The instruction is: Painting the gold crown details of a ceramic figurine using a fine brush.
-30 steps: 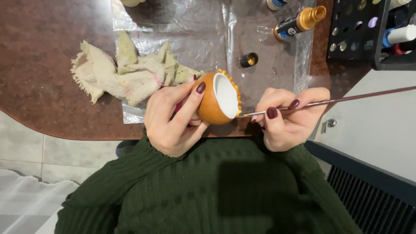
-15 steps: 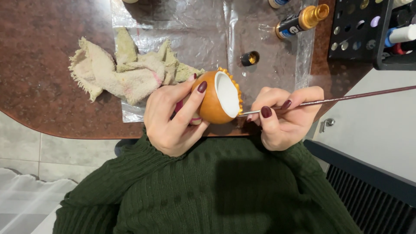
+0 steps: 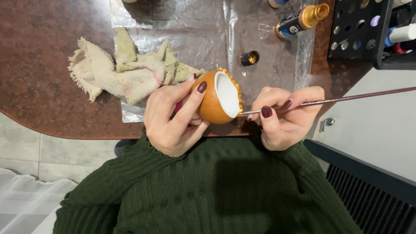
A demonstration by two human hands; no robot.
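Both hands work just above the worktop [image 3: 52, 99] edge: the left hand [image 3: 173, 117] has its grip around an orange cup [image 3: 212, 102], while the right hand [image 3: 286, 119] pinches a thin brush [image 3: 346, 99] whose tip touches the cup's rim, right of a crumpled rag [image 3: 125, 71].

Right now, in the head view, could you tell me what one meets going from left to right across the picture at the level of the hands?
Crumpled beige cloth → left hand → orange cup with white inside → right hand → thin brush handle running out to the right edge.
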